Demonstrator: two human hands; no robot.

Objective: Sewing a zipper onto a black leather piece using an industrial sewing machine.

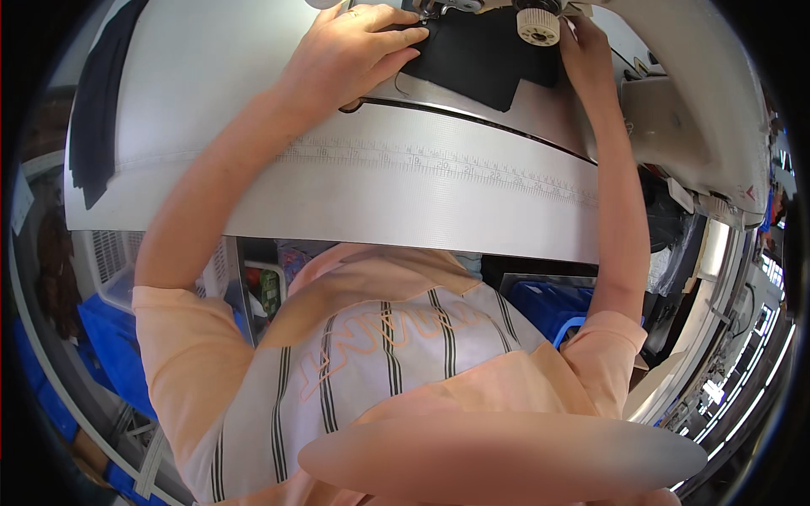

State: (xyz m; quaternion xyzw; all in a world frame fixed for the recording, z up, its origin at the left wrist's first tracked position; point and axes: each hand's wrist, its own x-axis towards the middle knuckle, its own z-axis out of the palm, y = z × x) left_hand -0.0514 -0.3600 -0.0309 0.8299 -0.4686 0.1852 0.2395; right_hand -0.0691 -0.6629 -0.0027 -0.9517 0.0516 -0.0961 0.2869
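A piece of black fabric (472, 63) lies on the bed of a sewing machine (700, 110), partly under the presser foot (432, 10). My left hand (359, 42) rests palm down at the fabric's left edge, its fingers stretched out and slightly apart close to the foot. A loose dark thread hangs from the cloth beside my thumb. At the fabric's right side is my right hand (585, 51), beside the machine's ridged round knob (538, 27). Its fingertips are hidden behind the machine head, so I cannot see whether they grip the cloth.
Dark folded fabric (105, 101) lies along the table's left end. A printed ruler strip (439, 162) runs across the pale tabletop's front. Below the table are a white basket (114, 257) and blue bins (548, 308). The machine's arm rises at the right.
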